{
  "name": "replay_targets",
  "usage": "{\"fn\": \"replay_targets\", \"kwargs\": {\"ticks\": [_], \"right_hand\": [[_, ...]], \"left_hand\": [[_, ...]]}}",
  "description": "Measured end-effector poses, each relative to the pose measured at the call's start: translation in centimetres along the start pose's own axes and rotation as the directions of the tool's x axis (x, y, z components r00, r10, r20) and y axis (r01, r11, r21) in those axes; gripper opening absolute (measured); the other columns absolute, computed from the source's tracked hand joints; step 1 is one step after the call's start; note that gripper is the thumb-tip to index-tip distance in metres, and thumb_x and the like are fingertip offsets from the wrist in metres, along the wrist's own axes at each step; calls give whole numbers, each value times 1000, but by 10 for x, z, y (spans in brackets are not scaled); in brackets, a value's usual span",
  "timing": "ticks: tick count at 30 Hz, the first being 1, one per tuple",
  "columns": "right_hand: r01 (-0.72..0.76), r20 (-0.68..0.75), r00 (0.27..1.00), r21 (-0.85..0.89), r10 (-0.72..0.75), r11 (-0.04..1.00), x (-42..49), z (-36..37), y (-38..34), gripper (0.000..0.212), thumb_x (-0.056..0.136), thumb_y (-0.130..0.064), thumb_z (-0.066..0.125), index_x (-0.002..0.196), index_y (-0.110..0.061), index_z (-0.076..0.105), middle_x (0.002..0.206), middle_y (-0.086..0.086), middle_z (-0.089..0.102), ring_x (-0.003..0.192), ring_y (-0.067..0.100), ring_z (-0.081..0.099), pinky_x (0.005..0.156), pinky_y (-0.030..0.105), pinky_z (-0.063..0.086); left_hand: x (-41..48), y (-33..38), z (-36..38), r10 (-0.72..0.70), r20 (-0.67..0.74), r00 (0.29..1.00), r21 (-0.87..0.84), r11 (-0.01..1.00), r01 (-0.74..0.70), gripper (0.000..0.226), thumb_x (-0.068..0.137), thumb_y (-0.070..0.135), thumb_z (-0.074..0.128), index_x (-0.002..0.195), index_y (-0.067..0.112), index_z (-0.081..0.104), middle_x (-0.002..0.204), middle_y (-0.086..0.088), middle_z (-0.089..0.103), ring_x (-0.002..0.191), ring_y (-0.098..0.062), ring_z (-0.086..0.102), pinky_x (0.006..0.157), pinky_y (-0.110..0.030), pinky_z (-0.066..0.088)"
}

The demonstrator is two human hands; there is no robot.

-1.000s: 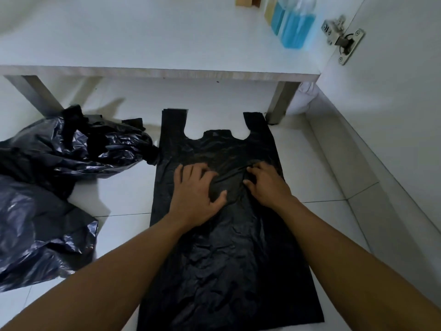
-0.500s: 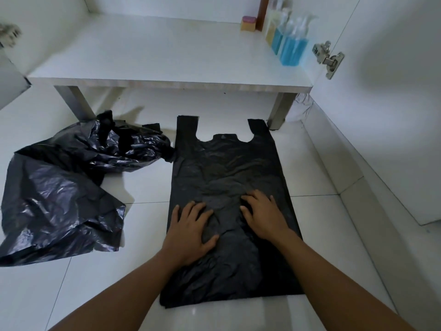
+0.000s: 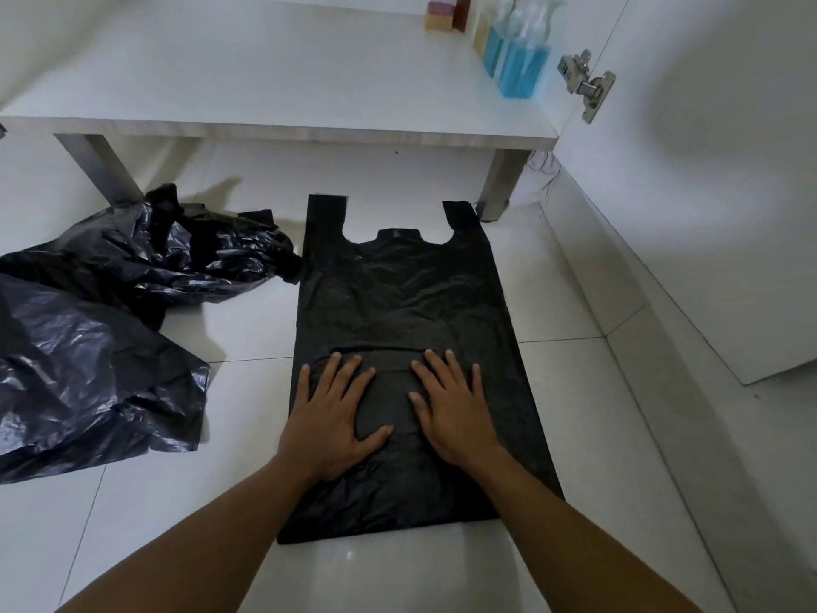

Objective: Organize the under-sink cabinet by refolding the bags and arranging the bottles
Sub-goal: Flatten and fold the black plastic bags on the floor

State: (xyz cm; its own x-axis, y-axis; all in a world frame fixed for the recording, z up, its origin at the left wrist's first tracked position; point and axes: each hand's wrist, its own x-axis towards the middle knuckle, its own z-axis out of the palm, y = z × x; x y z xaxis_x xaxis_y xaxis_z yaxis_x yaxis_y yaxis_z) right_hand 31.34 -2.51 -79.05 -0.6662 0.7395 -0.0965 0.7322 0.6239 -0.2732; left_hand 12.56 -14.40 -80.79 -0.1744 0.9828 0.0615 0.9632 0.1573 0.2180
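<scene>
flat black bag lengthwise on floor tile, handles toward cabinet | thin crinkly plastic | left hand, right hand pressing it, fingers spread flat

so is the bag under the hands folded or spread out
Spread out: the bag lies flat, both handles showing, left hand and right hand pressing it.

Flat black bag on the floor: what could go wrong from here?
1. The flat black plastic handle bag lies on glossy white floor tile; under the flat left hand and right hand it may slide and skew.
2. A raised crease sits just ahead of the fingertips; folding over it could set a crooked fold.
3. The crumpled black plastic bags reach its left edge and might get caught in a fold.
</scene>
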Motion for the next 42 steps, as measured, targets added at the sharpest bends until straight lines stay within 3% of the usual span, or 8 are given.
{"fn": "replay_targets", "kwargs": {"ticks": [9,13,16,19,24,32,37,42], "right_hand": [[-437,-66,898,3,436,900,-26,-41,114,62,105,-52,18,159,-23,17,167,0,11,154,25,2,120,61,0],[-137,-271,945,182,184,974,-40,-31,45,43,103,-38,39,134,-14,56,137,7,53,131,27,47,116,54,29],[9,-275,961,165,37,986,-56,-4,4,22,96,-30,56,104,-14,68,112,5,60,109,23,56,103,50,44],[-19,-265,962,152,59,988,-65,12,1,20,93,-26,64,110,-15,66,117,5,60,118,26,55,110,52,40],[-28,-282,958,109,58,994,-67,14,0,21,95,-24,61,113,-15,65,124,7,59,128,29,50,113,58,34],[-20,-201,979,111,42,994,-72,29,-36,35,101,-32,39,128,-21,59,144,4,50,145,26,34,120,58,18],[-229,-230,936,170,265,958,-81,11,27,42,102,-34,38,135,-15,56,150,8,44,145,31,32,120,54,23],[-544,-184,813,98,552,833,-83,-13,75,40,106,-34,33,141,-20,44,157,5,33,150,28,17,119,63,8]], "left_hand": [[0,4,-10,-24,89,996,7,1000,24,112,72,99,22,160,28,18,168,2,9,155,-20,-9,121,-57,-10],[2,5,-16,-28,153,988,2,1000,28,113,72,99,23,160,29,11,169,2,1,154,-20,-13,120,-56,-15],[3,10,-22,-40,215,976,27,999,35,117,70,99,22,161,26,6,169,0,-3,154,-23,-16,117,-58,-20],[0,19,-36,-10,185,983,97,995,-8,114,74,95,21,161,22,10,169,-5,-2,154,-28,-14,114,-65,-19],[-43,42,-27,-31,-3,1000,42,999,31,92,84,78,34,152,17,41,162,-9,31,153,-30,15,119,-65,2],[-73,39,0,-90,42,995,19,996,90,95,87,82,27,159,20,25,167,-5,17,155,-27,6,120,-63,8],[-73,40,-3,-113,69,991,17,994,112,97,86,85,25,160,22,20,168,-2,11,156,-25,2,121,-62,6],[-71,41,-4,-114,68,991,13,993,114,97,86,85,24,160,23,21,168,-2,14,155,-25,3,120,-62,6]]}}
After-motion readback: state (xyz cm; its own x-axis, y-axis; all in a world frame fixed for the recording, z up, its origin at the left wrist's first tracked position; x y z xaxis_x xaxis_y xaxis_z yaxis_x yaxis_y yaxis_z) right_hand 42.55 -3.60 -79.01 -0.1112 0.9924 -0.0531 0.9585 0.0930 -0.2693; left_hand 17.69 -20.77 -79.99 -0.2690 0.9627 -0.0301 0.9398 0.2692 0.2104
